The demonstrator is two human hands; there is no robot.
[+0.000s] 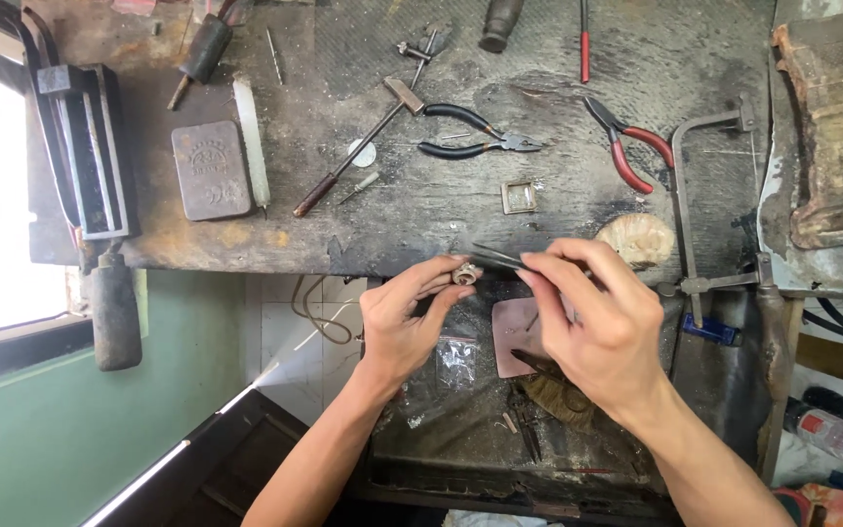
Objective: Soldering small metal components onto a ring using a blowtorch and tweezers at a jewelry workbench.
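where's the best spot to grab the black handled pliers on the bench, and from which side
Judging by how they lie, grip the black-handled pliers by the two curved black handles on the left, coming down from above. The handles are spread and bare of other tools there, though the hammer head lies close, while the metal nose points right.

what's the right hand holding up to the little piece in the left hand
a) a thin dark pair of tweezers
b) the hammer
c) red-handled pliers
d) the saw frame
a: the right hand grips thin dark tweezers whose tips meet the small piece pinched in the left hand, while the red-handled pliers, hammer and saw frame lie untouched on the bench.
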